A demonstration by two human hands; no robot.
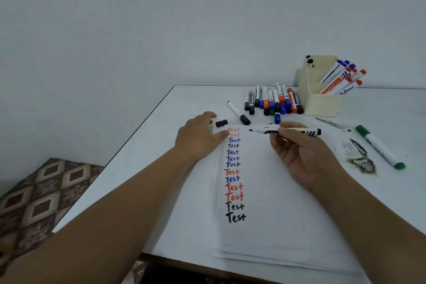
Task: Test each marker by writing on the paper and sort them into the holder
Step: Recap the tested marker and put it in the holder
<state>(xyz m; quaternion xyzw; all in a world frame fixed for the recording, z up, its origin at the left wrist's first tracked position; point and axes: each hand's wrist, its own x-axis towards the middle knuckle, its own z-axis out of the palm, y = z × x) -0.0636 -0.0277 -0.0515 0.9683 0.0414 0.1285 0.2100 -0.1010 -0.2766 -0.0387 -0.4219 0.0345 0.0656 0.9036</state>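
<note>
- Now, at about nine o'clock on the sheet, the left hand (200,136) lies flat with relaxed fingers, pinning the paper (265,191) near its far corner; it grips nothing. A loose black cap (221,123) rests just beyond its fingertips.
- Down the middle of the paper runs a column of "Test" words (233,173) in red, blue and black, filled right up to the far edge.
- At roughly one o'clock, the right hand (299,152) pinches an uncapped black marker (285,131) held nearly level, tip pointing left beside the topmost word and apparently above the sheet.
- To do this step well, the person should probably tilt the tip down, begin a fresh column to the right, keep the left hand pressing so the sheet stays put, then recap before sorting.
- At twelve o'clock lies a pile of untested markers (273,101); beside it at one o'clock stands the cream holder (320,101), with blue and red markers leaning in one compartment and black in another.
- At three o'clock a green marker (379,146) lies alone near dark smudges (362,159).
- The table (143,168) is white, set against a plain pale wall (161,18); a patterned rug (41,196) shows at seven o'clock.
</note>
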